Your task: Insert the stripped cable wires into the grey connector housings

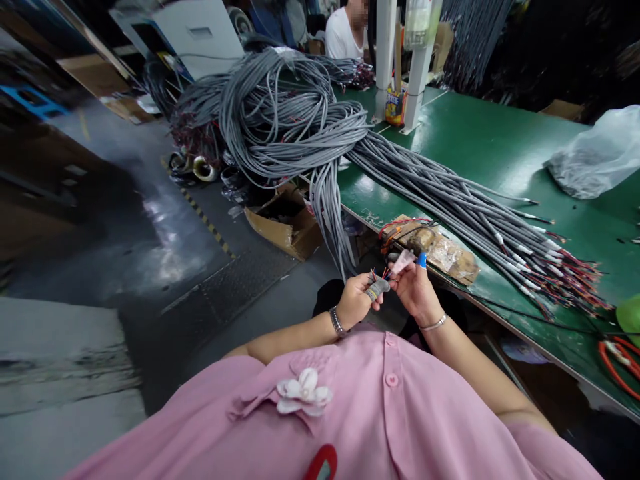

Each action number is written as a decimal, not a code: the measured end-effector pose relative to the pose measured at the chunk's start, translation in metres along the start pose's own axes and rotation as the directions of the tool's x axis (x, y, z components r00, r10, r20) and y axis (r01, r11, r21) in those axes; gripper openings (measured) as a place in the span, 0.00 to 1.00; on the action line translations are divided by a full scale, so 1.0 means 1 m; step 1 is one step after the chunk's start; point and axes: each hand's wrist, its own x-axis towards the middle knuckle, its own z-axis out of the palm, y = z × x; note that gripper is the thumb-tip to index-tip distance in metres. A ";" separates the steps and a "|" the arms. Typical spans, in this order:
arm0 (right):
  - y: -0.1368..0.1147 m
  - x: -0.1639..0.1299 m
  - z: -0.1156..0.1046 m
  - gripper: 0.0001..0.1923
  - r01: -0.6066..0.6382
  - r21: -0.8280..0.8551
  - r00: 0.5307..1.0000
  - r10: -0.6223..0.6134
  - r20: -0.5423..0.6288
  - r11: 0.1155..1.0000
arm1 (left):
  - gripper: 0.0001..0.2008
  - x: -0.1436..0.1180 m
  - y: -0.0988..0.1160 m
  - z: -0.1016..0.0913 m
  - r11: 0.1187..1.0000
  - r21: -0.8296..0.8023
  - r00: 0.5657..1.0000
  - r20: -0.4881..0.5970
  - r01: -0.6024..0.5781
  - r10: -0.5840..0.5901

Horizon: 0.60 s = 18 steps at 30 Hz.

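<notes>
My left hand (pixel 356 303) is closed around the end of a grey cable, in front of my body. A grey covering with a yellow band sits on its thumb. Thin coloured wires (pixel 384 273) fan out of the cable end between my hands. My right hand (pixel 416 292) pinches at these wires; a blue finger cot (pixel 422 260) covers one raised fingertip. A pale pinkish piece (pixel 401 262) lies at its fingers, and I cannot make out what it is. Just beyond is a taped wooden block (pixel 440 250) at the table edge.
A large coil of grey cables (pixel 295 127) spreads over the green table (pixel 505 140), their stripped ends to the right. A plastic bag (pixel 595 153) lies at the right. An open cardboard box (pixel 287 223) stands below the edge. A person (pixel 344 33) in white is at the back.
</notes>
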 end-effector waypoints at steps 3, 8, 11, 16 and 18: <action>-0.003 -0.007 -0.007 0.28 -0.099 -0.102 0.990 0.108 0.091 0.990 | 0.16 -0.003 0.000 -0.005 1.000 0.008 1.000 0.017 0.010 -0.011; -0.007 -0.019 -0.009 0.16 -0.074 -0.334 0.981 0.129 0.148 0.940 | 0.15 -0.004 -0.005 -0.008 0.999 0.035 0.998 0.062 0.023 -0.025; -0.008 -0.022 -0.005 0.10 0.031 -0.455 0.989 0.039 0.144 0.890 | 0.14 -0.003 -0.007 -0.007 0.997 0.058 0.993 0.106 0.041 -0.047; -0.011 -0.026 -0.001 0.08 0.223 -0.637 0.960 -0.051 0.276 0.738 | 0.14 0.001 -0.011 -0.006 0.975 0.093 0.932 0.291 0.200 -0.219; -0.012 -0.027 -0.001 0.08 0.297 -0.688 0.942 -0.086 0.324 0.662 | 0.15 0.003 -0.012 -0.006 0.963 0.097 0.903 0.336 0.249 -0.268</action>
